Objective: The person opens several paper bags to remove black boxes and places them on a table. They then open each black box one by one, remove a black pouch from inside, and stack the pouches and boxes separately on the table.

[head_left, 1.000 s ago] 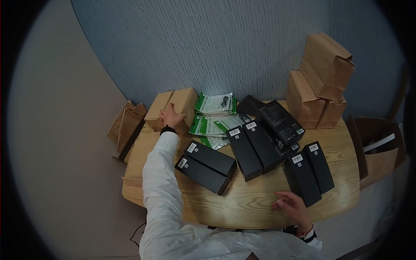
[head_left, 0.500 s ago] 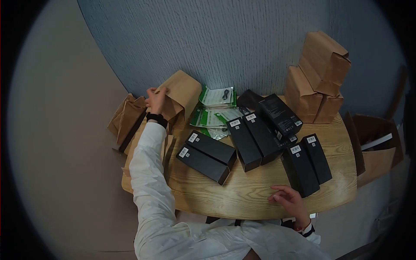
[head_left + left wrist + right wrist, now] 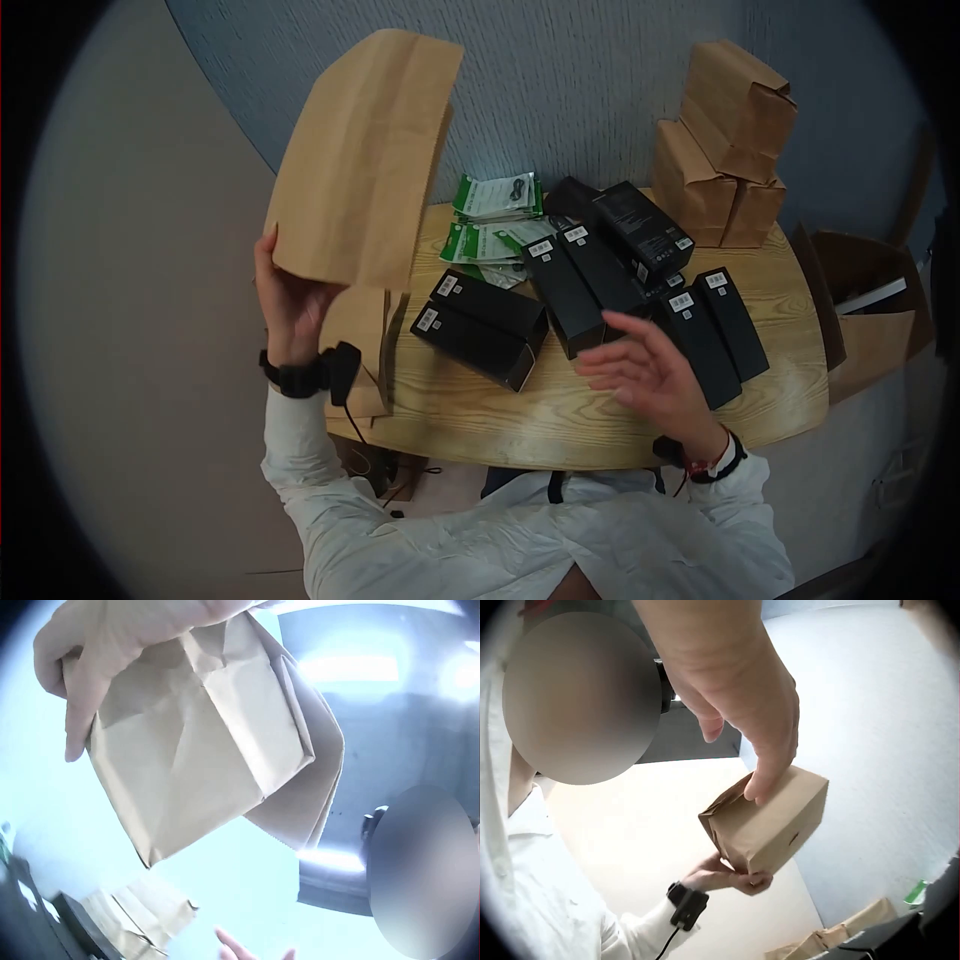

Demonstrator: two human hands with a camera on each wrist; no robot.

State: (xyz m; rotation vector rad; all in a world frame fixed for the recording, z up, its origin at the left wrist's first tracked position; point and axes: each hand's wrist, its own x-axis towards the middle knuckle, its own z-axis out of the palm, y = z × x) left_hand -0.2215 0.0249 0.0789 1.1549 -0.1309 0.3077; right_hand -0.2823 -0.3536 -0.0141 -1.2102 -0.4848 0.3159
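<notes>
A brown paper bag [image 3: 365, 160] is held up in the air at the left by my left hand [image 3: 295, 300], whose fingers and thumb grip its lower end. In the left wrist view the bag's creased base [image 3: 180, 742] faces the camera, with the left hand [image 3: 120, 645] around its edge. My right hand [image 3: 650, 385] hovers over the front of the table, fingers extended and holding nothing. From the right wrist view, the right hand [image 3: 735, 697] overlaps the bag [image 3: 776, 825]; whether they touch I cannot tell.
Black boxes [image 3: 480, 325] lie across the wooden table [image 3: 480, 430], beside green-and-white cable packets [image 3: 495, 200]. Several brown bags [image 3: 735, 110] are stacked at the back right. Another paper bag [image 3: 355, 340] lies at the left edge. An open carton [image 3: 870, 345] stands right of the table.
My left hand has taken hold of the paper bag and lifted it from the back left of the table. The right hand has risen slightly, its fingers spreading.
</notes>
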